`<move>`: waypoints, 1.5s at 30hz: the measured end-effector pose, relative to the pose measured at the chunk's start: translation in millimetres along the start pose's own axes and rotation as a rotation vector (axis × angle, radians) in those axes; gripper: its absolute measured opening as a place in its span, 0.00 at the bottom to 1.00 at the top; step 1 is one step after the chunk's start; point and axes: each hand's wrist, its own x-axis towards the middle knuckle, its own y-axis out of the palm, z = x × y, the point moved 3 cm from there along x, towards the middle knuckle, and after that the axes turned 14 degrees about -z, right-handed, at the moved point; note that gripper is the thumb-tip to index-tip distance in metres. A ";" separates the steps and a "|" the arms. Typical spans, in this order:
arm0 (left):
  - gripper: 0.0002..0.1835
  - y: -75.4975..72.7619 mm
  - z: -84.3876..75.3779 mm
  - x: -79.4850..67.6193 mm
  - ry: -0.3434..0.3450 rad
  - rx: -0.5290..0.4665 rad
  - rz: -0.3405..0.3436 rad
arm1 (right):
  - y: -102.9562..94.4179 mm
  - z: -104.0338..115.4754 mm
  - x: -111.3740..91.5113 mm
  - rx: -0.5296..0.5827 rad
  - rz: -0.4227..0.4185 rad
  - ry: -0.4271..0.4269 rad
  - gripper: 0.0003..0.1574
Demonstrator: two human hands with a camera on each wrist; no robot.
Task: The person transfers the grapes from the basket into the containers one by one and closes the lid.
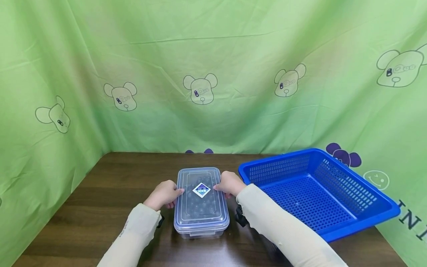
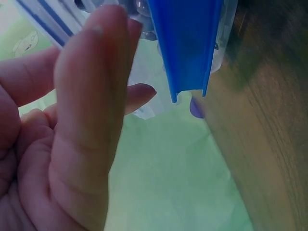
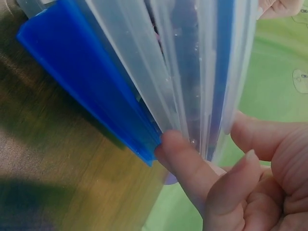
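A clear plastic food container [image 1: 201,213] with a lid stands on the table between both hands, a diamond-shaped label [image 1: 201,190] on its top. Through the plastic show several small round things. My left hand [image 1: 163,194] holds its left edge, thumb at the lid's rim and fingers down the side. At the right edge, my right hand [image 1: 231,183] pinches the rim, its thumb on top of the lid. Blue side flaps, one in the left wrist view [image 2: 187,48] and one in the right wrist view [image 3: 86,82], hang down along the container's long sides.
A large blue plastic basket [image 1: 373,218] with perforated walls stands on the right, close to my right forearm. Behind the brown wooden table [image 1: 100,211] hangs a green curtain [image 1: 233,122] printed with bear heads.
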 end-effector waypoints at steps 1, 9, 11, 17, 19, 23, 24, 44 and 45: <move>0.18 0.4 0.3 0.0 -0.001 -0.001 0.001 | 0.0 -0.1 0.0 -0.001 0.002 0.000 0.14; 0.17 0.6 0.1 0.7 -0.003 0.002 -0.002 | -0.6 -0.5 0.9 -0.018 0.010 0.001 0.15; 0.17 0.8 0.0 0.8 -0.002 0.003 -0.002 | -0.6 -0.6 1.0 -0.027 0.015 0.004 0.16; 0.18 1.2 0.3 1.5 0.006 -0.003 -0.009 | 0.9 -1.1 2.4 -0.017 0.023 0.003 0.15; 0.19 1.6 0.7 2.1 0.011 -0.006 -0.012 | 1.2 -1.1 3.0 -0.016 0.026 -0.001 0.15; 0.19 1.3 0.8 3.3 0.019 -0.015 -0.020 | 0.1 0.6 3.6 -0.016 0.030 -0.019 0.14; 0.19 1.2 1.0 3.7 0.018 -0.018 -0.020 | -0.2 1.0 3.8 -0.016 0.029 -0.024 0.14; 0.18 4.1 3.5 2.0 0.000 -0.043 -0.032 | 4.5 -0.6 5.4 -0.028 0.043 -0.023 0.15; 0.18 3.6 3.0 2.0 0.002 -0.042 -0.035 | 3.8 -0.4 5.3 -0.027 0.042 -0.022 0.15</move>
